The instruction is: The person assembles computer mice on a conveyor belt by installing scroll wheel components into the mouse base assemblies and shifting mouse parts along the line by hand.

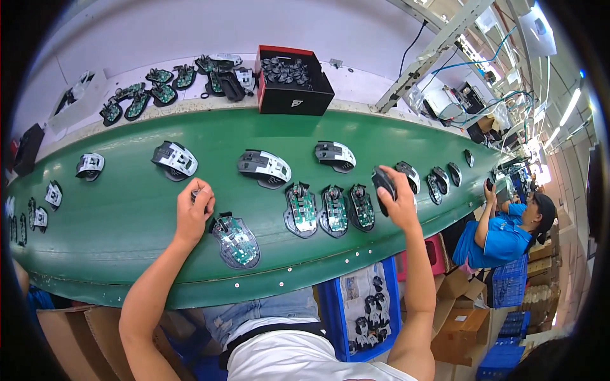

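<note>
My right hand [400,206] gripping dark mouse [382,176], likely light, stiff, best held by sides; left hand [194,213] clutching dark piece [194,195].

Free counter [272,223] lies between the single board [237,242] and three boards [333,213]; a mouse shell [264,167] blocks its far end.

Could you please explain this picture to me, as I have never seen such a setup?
There is no machine: a person works bare-handed. The picture comes from a wide fisheye camera on their head, looking down. On the green surface lie opened mice with circuit boards, and white-and-dark shells. The right hand holds a dark mouse piece; the left hand is closed around a dark thing, mostly hidden. Beyond stands a black box of dark parts; further right is a co-worker in blue.
</note>
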Available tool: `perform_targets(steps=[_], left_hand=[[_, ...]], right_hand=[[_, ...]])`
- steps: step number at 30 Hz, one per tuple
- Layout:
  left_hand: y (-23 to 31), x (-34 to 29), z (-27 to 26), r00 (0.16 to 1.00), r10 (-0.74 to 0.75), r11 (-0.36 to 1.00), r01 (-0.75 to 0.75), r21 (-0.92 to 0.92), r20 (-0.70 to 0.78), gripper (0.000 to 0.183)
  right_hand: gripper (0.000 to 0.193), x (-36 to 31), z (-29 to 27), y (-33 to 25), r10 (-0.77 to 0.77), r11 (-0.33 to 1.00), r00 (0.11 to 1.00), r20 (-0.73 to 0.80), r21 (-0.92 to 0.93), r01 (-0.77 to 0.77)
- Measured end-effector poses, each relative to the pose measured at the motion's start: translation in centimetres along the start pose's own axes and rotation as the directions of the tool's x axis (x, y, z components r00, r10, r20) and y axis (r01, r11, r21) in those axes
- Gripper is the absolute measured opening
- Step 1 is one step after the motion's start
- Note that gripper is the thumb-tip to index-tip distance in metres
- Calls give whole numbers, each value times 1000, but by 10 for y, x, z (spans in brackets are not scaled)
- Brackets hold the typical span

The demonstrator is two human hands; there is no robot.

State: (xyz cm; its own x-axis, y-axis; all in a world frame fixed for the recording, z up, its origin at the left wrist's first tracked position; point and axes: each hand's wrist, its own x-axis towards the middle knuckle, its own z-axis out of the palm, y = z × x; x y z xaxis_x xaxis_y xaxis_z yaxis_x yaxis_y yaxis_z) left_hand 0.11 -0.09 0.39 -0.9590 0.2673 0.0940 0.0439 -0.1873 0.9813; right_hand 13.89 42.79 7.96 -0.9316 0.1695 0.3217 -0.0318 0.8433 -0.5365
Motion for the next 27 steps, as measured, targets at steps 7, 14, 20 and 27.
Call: perform_targets(steps=[7,14,20,27], left_hand=[[1,-2,0,998,-20,1000,20,0,58,20],[0,-6,-4,997,-27,999,29,-26,77,21],[4,-13,-9,995,-61,996,66,-65,78,20],[8,-14,-15,996,-56,997,60,-54,74,21]], right_hand=[[59,-36,49,-13,158,944,985,-66,-284,-170],[58,-42,79,-20,119,827,987,-111,-538,-161],[39,-37,84,-13,-64,925,991,-115,-378,16],[37,-34,78,-21,-37,925,997,-60,-380,12]])
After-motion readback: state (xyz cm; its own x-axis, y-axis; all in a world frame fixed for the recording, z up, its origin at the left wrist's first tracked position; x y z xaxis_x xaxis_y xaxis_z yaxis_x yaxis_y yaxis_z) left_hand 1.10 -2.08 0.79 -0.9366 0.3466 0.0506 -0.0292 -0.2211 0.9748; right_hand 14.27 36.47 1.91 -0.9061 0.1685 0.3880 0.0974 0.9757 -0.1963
